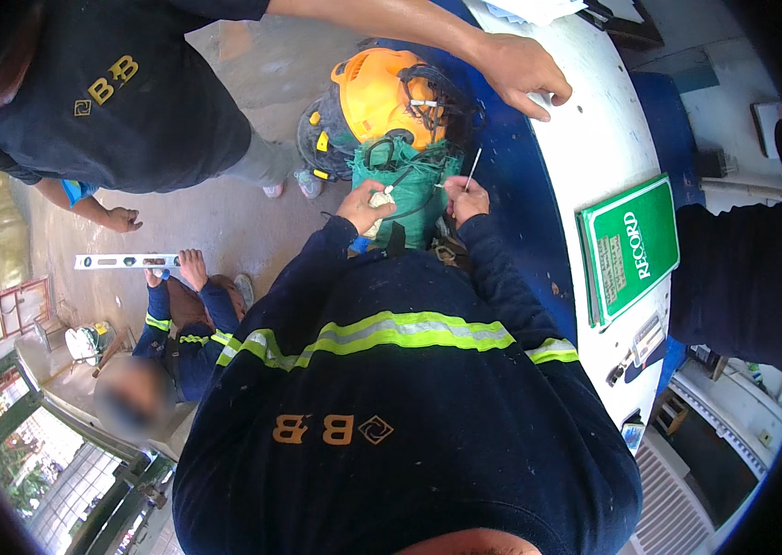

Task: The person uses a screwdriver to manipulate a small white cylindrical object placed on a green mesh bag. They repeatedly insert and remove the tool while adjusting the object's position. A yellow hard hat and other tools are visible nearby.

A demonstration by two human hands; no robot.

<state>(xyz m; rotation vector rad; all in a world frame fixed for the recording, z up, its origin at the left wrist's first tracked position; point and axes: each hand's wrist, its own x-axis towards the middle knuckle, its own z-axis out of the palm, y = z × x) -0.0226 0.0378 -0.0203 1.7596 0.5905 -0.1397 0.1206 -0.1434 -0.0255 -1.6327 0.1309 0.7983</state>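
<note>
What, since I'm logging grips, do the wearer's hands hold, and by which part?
The left hand holds a small cream object, exact part unclear; the right hand, a thin pale rod by its near end.

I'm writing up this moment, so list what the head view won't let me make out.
All in the head view:
- Pale object: partly covered by the left hand.
- Thin rod, lower end: hidden by the right hand.
- Green sack, inside: hidden by its sides.
- Standing co-worker, head: cut off by the dark rim.
</note>
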